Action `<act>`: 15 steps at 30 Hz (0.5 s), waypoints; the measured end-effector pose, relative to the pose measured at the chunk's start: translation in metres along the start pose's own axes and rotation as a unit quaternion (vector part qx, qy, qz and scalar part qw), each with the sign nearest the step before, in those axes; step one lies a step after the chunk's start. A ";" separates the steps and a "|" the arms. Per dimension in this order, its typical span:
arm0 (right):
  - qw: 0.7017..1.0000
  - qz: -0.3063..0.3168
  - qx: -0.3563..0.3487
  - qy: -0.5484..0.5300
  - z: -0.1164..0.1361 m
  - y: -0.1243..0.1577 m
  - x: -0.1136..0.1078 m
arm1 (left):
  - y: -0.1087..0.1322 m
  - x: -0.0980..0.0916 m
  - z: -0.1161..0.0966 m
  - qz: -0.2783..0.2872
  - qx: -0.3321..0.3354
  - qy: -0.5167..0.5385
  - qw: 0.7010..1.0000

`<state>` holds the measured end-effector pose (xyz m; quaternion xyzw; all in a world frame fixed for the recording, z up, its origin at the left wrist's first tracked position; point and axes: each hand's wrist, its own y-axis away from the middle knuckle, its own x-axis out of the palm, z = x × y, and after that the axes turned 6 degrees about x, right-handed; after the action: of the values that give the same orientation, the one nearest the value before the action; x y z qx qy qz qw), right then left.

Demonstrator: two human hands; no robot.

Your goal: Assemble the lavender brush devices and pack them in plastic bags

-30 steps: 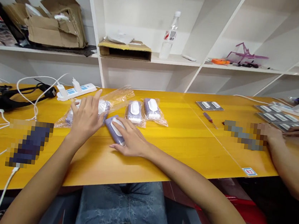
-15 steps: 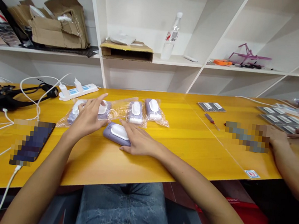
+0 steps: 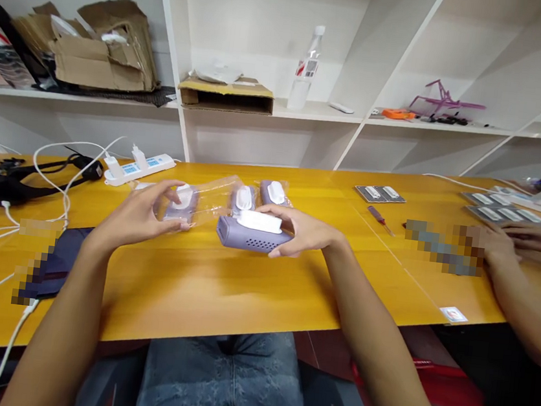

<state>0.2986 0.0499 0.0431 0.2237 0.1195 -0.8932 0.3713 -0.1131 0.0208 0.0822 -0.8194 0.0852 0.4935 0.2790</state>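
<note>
A purple device (image 3: 253,239) with a perforated side and a white oval piece (image 3: 261,221) on top is held above the table. My right hand (image 3: 304,231) grips its right end between thumb and fingers. My left hand (image 3: 135,215) is open, fingers and thumb spread apart in a curve. Just beyond those fingers lies a similar purple device (image 3: 183,201) in clear plastic; whether I touch it cannot be told. Two more bagged devices, a middle one (image 3: 243,198) and a right one (image 3: 275,194), lie behind the held one.
A phone (image 3: 56,263) with cables lies by my left forearm, a power strip (image 3: 150,168) behind. To the right are a screwdriver (image 3: 380,220) and a grey plate with white pieces (image 3: 379,194). A co-worker's hands (image 3: 500,245) work at far right. Shelves stand behind the table.
My right hand has lifted the purple device off the table, moved it right and tipped its perforated side towards me. My left hand has shifted slightly left and lower.
</note>
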 end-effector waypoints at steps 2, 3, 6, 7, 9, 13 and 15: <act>0.997 0.028 -0.009 -0.071 -0.005 0.004 -0.010 | 0.001 -0.003 -0.003 0.021 0.009 0.012 1.000; 0.993 0.040 -0.016 -0.105 -0.008 0.006 -0.013 | 0.002 -0.004 -0.005 0.033 0.012 0.013 0.999; 0.982 0.052 -0.039 -0.179 -0.016 0.010 -0.022 | 0.003 -0.003 -0.005 0.076 0.008 0.006 0.997; 0.979 0.049 -0.044 -0.194 -0.018 0.011 -0.024 | 0.003 -0.002 -0.005 0.091 0.003 0.005 0.996; 0.975 0.037 -0.045 -0.214 -0.020 0.013 -0.026 | 0.003 0.000 -0.004 0.119 -0.009 0.006 0.993; 0.979 0.026 -0.009 -0.202 -0.020 0.012 -0.028 | 0.002 0.001 -0.007 0.152 -0.026 0.003 0.988; 0.982 0.026 0.017 -0.184 -0.018 0.011 -0.027 | 0.002 -0.001 -0.012 0.155 -0.024 -0.002 0.988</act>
<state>0.3288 0.0658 0.0397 0.0648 0.0277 -0.9111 0.4060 -0.1049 0.0124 0.0862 -0.8015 0.1989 0.5345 0.1798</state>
